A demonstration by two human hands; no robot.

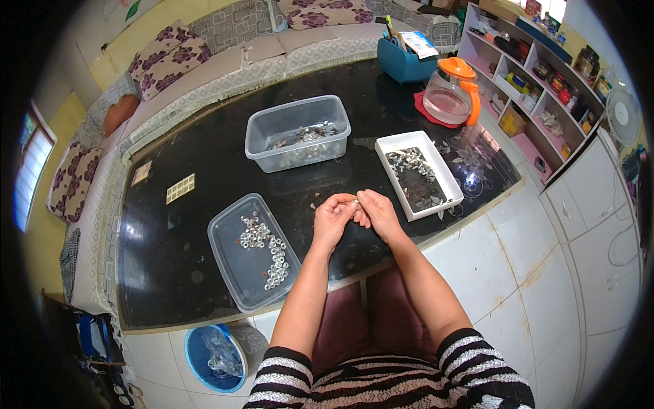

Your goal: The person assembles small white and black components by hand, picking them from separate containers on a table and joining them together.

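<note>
My left hand (336,217) and my right hand (377,213) meet over the near part of the black table. The fingers of both are pinched together around a tiny pale piece (355,202), too small to make out. To the left lies a clear plastic lid (231,269) with several small round whitish ring-shaped parts (276,262) on it. Beyond my hands stands a clear plastic tub (272,153) with many small mixed pieces (306,134) inside. Right of my hands is a white box lid (446,167) holding small whitish and dark bits (411,161).
On the glossy black table (177,238) are a sheet of pale squares (180,189), a glass jug (447,95) with an orange lid and a blue holder (402,65). A blue bin (197,358) stands below the near left edge. A sofa (225,75) and a shelf unit (531,82) surround the table.
</note>
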